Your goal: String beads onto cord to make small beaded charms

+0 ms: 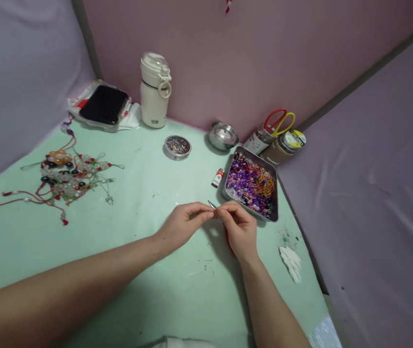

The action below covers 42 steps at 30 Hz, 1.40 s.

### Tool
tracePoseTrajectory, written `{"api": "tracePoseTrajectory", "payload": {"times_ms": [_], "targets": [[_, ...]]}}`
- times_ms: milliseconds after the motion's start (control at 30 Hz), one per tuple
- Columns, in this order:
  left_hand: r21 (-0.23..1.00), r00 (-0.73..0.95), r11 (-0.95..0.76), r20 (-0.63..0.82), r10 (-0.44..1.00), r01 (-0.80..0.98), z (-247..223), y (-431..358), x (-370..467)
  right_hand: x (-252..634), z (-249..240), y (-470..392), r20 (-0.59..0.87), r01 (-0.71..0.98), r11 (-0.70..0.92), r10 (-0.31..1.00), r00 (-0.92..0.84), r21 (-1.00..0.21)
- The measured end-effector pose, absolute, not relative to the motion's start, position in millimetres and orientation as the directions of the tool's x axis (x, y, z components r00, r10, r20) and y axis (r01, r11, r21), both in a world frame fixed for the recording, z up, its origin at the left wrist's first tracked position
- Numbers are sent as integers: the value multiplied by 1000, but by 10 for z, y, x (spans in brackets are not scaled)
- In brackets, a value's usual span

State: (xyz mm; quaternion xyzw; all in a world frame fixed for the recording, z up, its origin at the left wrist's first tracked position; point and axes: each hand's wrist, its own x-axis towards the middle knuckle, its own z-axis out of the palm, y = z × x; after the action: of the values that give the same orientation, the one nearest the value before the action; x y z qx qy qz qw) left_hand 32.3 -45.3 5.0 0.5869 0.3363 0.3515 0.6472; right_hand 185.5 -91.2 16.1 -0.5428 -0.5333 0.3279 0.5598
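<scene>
Over the middle of the table my two hands meet, fingertips nearly touching. My right hand (pixel 241 232) is closed around a pair of scissors (pixel 212 205); the pointed metal tip sticks out past the fingers and a bit of red handle shows under the palm. With thumb and forefinger my left hand (pixel 183 222) pinches something too small to make out, right beside the metal tip. Just behind the right hand stands a metal tray (pixel 277 212) full of purple, clear, red and dark beads with a bundle of orange thread.
Beaded red-cord strings (pixel 65 179) lie at left. Farther back are a phone (pixel 105 104), a cream bottle (pixel 154 96), a round spool (pixel 177 147), a steel bowl (pixel 223 136), a small vial (pixel 218 178) and jars (pixel 284 147). A crumpled tissue (pixel 291 264) lies at right.
</scene>
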Motion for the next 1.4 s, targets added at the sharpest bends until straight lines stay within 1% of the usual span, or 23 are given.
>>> {"api": "tracePoseTrajectory", "payload": {"times_ms": [333,500,700,800,967,1033,1100,1167,1233,1300,1333,1400], "targets": [[994,588,103,-70,806,-22,17,-458,332,1863,126,-899,188,198,143,954,233,-970],[991,593,121,-69,802,-49,34,-452,332,1859,104,-890,166,166,128,957,239,-978],[994,531,109,-108,841,29,87,-431,324,1869,101,-864,179,149,146,953,246,-978],[991,502,130,-123,856,21,89,-421,326,1864,105,-853,171,157,132,948,269,-979],[987,476,159,-149,867,19,84,-417,327,1881,145,-868,186,196,136,947,261,-971],[986,477,166,-156,865,22,95,-418,325,1962,222,-880,223,252,150,930,292,-956],[982,475,187,-176,862,25,111,-418,322,2115,343,-877,281,335,158,889,362,-929],[977,473,208,-199,858,33,126,-418,322,2317,486,-837,326,441,129,854,406,-888],[975,470,219,-214,857,45,136,-418,323,2522,616,-745,349,615,61,865,360,-786],[976,464,213,-212,860,51,138,-418,323,2676,696,-607,314,799,-6,918,244,-601],[976,461,212,-211,862,51,137,-418,323,2725,712,-528,272,868,-21,946,178,-496],[977,468,207,-206,859,50,132,-419,320,2768,697,-371,142,950,-47,985,96,-310]]}}
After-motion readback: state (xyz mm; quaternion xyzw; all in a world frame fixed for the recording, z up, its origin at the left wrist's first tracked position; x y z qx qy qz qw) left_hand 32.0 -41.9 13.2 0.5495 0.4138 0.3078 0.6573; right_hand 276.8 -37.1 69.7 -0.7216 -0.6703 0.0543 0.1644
